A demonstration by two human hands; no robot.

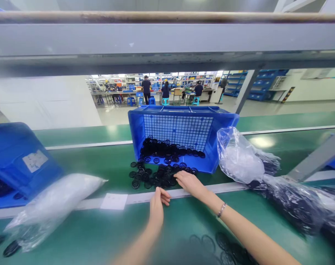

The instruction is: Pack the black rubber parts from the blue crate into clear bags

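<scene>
Small black round parts (161,176), ring-like with openwork centres, lie heaped on the green belt in front of a blue crate (214,147). The crate rests on its side with its mouth toward me, and more of these parts are piled inside. My right hand (188,183) reaches over the heap's right edge, fingers extended and bent down onto the parts. Below the heap is my left hand (157,206), its fingers loosely curved and apart, with no part visible in it. The undersides of both hands are hidden.
At left stand another tilted blue crate (21,158) and a white plastic bag (65,191), near a paper slip (114,201). Clear bags (294,202) of black parts lie right. More black rings (222,241) sit under my right forearm. A metal beam (167,38) crosses overhead; people work beyond.
</scene>
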